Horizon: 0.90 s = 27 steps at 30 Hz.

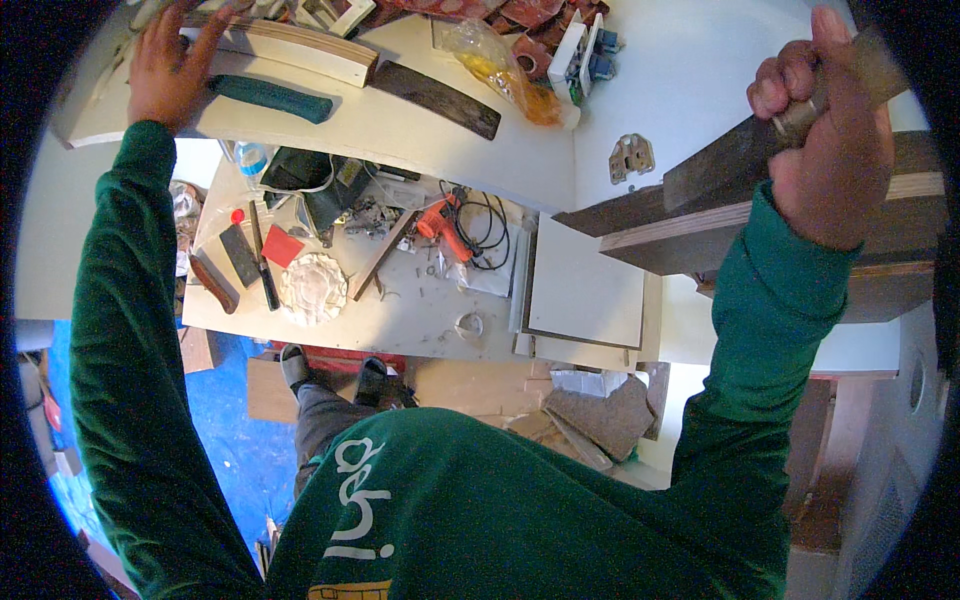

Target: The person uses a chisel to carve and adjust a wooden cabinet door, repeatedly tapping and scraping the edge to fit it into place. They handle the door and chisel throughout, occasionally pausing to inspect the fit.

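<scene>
**Head view: hands on upper shelf and board**

Below the raised arms, I see a white worktable (pixel 430 320) over a blue floor (pixel 240 440), littered with an orange drill (pixel 442 228), a red pad (pixel 281 246) and a round white plate (pixel 312 288).

At upper left, my left hand (pixel 172 62) lies flat, fingers spread, on a white shelf (pixel 400 125), touching a pale wooden strip (pixel 300 48). A teal-handled tool (pixel 272 97) sits just beside it.

At upper right, my right hand (pixel 830 150) is clenched around a metal tool (pixel 800 115) pressed against a dark layered board (pixel 720 205). A dark curved piece (pixel 438 98), a yellow bag (pixel 500 70) and a metal hinge (pixel 631 157) lie between the hands.
</scene>
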### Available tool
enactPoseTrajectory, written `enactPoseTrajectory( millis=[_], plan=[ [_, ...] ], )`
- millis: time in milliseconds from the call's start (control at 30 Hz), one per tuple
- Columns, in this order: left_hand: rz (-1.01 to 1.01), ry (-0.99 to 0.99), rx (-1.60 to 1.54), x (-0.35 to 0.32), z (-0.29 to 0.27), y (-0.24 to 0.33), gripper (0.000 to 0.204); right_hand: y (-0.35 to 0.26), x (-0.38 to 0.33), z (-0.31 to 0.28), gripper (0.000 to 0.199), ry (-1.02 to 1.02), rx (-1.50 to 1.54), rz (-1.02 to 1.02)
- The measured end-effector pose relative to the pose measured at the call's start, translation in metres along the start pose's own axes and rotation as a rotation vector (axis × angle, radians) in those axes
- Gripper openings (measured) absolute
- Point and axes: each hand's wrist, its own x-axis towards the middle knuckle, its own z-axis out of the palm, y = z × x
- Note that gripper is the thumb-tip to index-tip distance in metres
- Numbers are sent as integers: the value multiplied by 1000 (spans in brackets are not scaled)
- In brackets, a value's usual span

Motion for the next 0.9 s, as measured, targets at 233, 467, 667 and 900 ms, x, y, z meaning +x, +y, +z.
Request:
enactPoseTrajectory(
  millis=[233,467,667,900],
  plan=[
    [-21,33,-6,2,-1,4,87,5,-10,19,36,334,-457,-93],
    [-17,31,-21,0,-1,3,90,2,-11,22,33,321,-513,-180],
    [-29,4,15,0,1,1,89,5,-8,17,30,348,-417,-46],
    [-4,39,32,-2,4,1,88,4,-9,20,29,347,-402,-44]
  ],
)
